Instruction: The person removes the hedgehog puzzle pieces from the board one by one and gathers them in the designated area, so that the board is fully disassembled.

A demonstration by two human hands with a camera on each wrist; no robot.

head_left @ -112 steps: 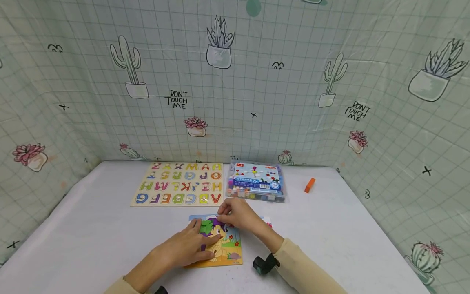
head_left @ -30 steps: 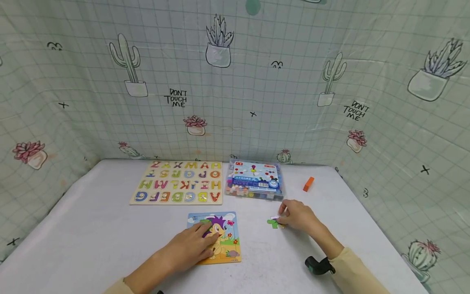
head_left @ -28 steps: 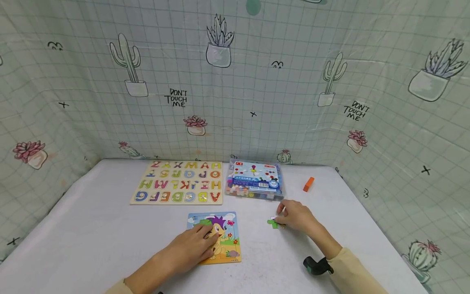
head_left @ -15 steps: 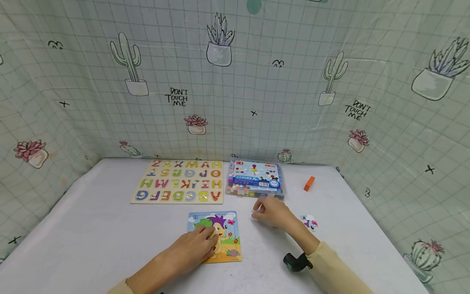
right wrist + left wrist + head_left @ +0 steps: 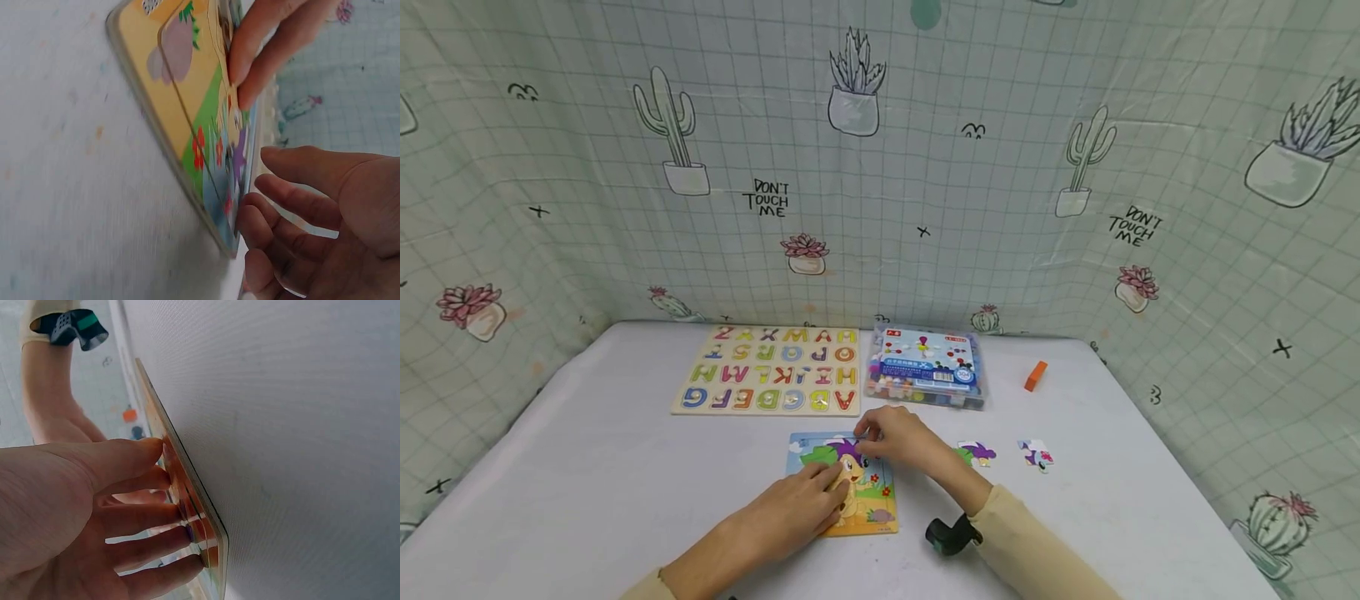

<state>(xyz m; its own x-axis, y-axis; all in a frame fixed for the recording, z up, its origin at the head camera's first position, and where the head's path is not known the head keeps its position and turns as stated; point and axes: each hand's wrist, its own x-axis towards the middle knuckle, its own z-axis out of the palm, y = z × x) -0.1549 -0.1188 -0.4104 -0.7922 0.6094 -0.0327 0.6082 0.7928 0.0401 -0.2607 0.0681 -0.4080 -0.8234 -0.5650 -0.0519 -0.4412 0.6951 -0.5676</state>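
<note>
A square wooden jigsaw puzzle with a purple-haired cartoon hedgehog lies on the table. My left hand rests on its left and middle part. In the left wrist view, the extended fingertips touch the picture surface. Over the puzzle's top right corner is my right hand, loosely curled. The right wrist view shows its thumb and fingers at the board's edge, with nothing visible between them. Right of the puzzle lie two loose puzzle pieces, a green and purple piece and a purple and white piece.
Behind the puzzle are an alphabet peg board and a clear box of colourful beads. An orange block lies at the back right. A patterned curtain stands behind and beside the white table.
My right hand set the green and purple piece on the table at the right, let go, and came back left to the puzzle's top right corner. My left hand stays on the puzzle.
</note>
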